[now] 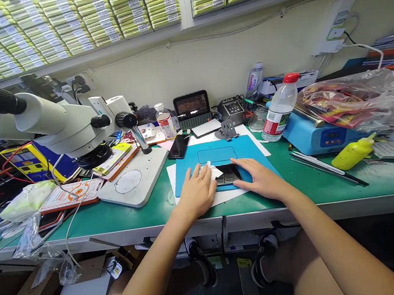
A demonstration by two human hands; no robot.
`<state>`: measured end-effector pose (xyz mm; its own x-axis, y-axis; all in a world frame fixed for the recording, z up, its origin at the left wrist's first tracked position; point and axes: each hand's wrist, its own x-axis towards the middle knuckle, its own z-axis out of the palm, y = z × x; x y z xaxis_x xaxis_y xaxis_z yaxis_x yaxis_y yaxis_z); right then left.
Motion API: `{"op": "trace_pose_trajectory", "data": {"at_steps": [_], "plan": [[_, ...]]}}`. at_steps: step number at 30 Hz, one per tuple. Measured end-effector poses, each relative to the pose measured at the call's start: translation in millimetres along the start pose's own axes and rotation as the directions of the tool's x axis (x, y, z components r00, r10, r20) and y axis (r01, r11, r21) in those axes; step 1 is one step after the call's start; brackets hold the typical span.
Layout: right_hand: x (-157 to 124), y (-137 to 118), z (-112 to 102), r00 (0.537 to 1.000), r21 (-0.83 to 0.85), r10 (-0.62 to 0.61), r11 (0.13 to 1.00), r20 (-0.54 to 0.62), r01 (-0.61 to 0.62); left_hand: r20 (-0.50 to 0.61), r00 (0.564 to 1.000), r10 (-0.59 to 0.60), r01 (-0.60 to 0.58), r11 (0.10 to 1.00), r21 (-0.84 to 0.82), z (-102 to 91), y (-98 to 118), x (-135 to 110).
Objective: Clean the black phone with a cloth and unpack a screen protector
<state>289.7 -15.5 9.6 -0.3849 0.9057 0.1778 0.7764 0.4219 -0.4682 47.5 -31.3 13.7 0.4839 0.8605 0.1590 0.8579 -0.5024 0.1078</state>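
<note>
A dark glossy rectangular panel [227, 176], like a phone screen, lies on a blue mat [188, 162] and reflects the shelf above. My left hand [197, 190] is over the panel's left part, its fingers pressing a folded white wipe [215, 171] against the surface. The fingers partly hide the wipe and that end of the panel. At the right end, my right hand [256, 178] holds the panel's edges between thumb and forefinger. White paper [223, 197] sticks out under the mat, which has a phone-shaped outline drawn on it.
To the left stands a microscope [57, 122] on a white base [150, 176]. A black phone [179, 146], a small display [192, 108] and a metal holder [228, 130] sit behind the mat. Rightward are a red-capped bottle [280, 108], tweezers [326, 167], a yellow squeeze bottle [354, 153] and a blue machine [311, 135].
</note>
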Motion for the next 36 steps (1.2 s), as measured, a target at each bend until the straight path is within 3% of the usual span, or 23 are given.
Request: {"op": "trace_pose_trajectory", "data": {"at_steps": [6, 9, 14, 18, 21, 27, 32, 36], "plan": [[1, 0, 2, 0.999, 0.006, -0.038, 0.999, -0.035, 0.038, -0.019, 0.995, 0.095, -0.096, 0.995, -0.033, 5.9, 42, 26], [0, 1, 2, 0.999, -0.004, -0.037, 0.999, -0.031, 0.037, -0.018, 0.993, 0.116, -0.116, 0.992, -0.056, 5.9, 46, 28], [-1, -1, -1, 1.0, -0.003, 0.007, 1.0, 0.005, -0.007, -0.016, 0.993, 0.121, -0.121, 0.992, -0.038, 0.1, 17, -7], [-2, 1, -1, 1.0, 0.012, 0.008, 1.0, 0.011, -0.009, 0.009, 1.0, 0.012, -0.013, 1.0, 0.023, -8.0, -15, -42], [-2, 3, 0, 1.0, 0.014, -0.006, 1.0, 0.002, 0.006, 0.022, 0.999, -0.029, 0.028, 0.999, 0.036, -12.7, -23, -49], [0, 2, 2, 1.0, 0.026, -0.011, 1.0, -0.019, 0.011, 0.024, 0.998, 0.05, -0.05, 0.999, -0.019, -9.4, 3, -13], [1, 3, 2, 1.0, 0.048, -0.014, 0.999, -0.022, 0.015, -0.072, 0.996, 0.059, -0.062, 0.997, -0.039, 3.1, 40, 21], [2, 8, 5, 1.0, 0.04, 0.001, 0.999, -0.022, -0.001, -0.125, 0.991, 0.047, -0.053, 0.998, -0.043, 9.7, 57, 35]]}}
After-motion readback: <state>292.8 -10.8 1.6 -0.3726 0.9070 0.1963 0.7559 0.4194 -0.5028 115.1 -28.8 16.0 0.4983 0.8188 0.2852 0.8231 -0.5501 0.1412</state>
